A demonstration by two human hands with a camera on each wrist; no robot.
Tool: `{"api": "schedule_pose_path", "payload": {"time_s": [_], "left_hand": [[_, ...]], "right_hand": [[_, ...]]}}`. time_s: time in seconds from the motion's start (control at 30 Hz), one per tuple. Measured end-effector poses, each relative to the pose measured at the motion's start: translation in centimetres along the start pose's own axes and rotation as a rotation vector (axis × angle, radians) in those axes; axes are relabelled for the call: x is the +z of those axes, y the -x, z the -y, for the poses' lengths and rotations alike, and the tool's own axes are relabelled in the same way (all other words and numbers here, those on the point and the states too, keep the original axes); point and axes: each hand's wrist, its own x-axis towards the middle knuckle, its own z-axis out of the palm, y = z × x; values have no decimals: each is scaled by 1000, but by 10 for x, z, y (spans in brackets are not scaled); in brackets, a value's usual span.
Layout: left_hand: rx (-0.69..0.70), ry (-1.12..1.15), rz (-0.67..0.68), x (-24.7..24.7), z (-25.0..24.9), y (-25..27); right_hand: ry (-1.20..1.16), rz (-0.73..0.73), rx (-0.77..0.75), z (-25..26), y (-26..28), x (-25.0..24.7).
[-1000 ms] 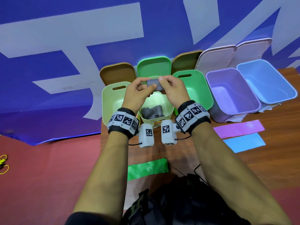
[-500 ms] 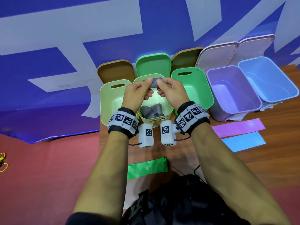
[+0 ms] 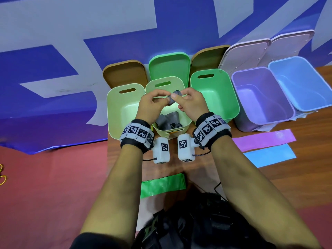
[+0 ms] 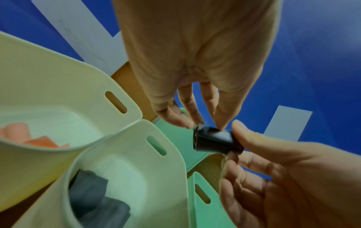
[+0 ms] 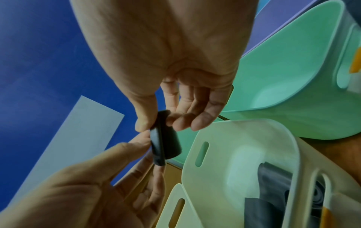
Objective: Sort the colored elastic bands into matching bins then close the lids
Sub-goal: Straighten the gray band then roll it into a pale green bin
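Both hands pinch one small folded grey band (image 3: 172, 102) between their fingertips, just above the middle pale green bin (image 3: 165, 83). My left hand (image 3: 166, 100) grips its left end and my right hand (image 3: 177, 97) its right end. The left wrist view shows the grey band (image 4: 215, 141) as a dark compact roll between the left hand (image 4: 197, 124) and the right thumb. In the right wrist view the band (image 5: 164, 143) hangs from the right hand (image 5: 156, 123). More grey bands (image 3: 168, 121) lie inside that bin.
The left pale bin (image 3: 125, 108) holds orange bands (image 4: 29, 135). To the right stand green (image 3: 215, 94), purple (image 3: 260, 97) and blue (image 3: 301, 83) bins, with lids (image 3: 168, 65) leaning behind. Green (image 3: 161, 186), pink (image 3: 264, 141) and blue (image 3: 269, 155) bands lie on the table.
The grey band went from a wide flat strip to a small tight fold. The fingertips of both hands have come closer together over the middle bin.
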Motion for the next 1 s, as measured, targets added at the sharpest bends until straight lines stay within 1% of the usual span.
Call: {"api": "schedule_pose_path", "payload": {"time_s": [0.13,0.27,0.43,0.57,0.77,1.0], "left_hand": [[-89,-36,13,3,14,-6],[-164,-133,26,5,31,-13],[-256,-143,74,9,39,-17],[-313,-142,109,12,52,-20],[-348,-135,120,16,60,-26],[-316,-151,99,13,58,-21]], "right_hand": [[40,34,83,-9,-7,3],[89,93,146,-17,-14,8],[133,161,233,-28,-23,12],[165,161,296,-40,-29,12],[188,162,306,-48,-36,12],[208,159,259,-40,-29,12]]}}
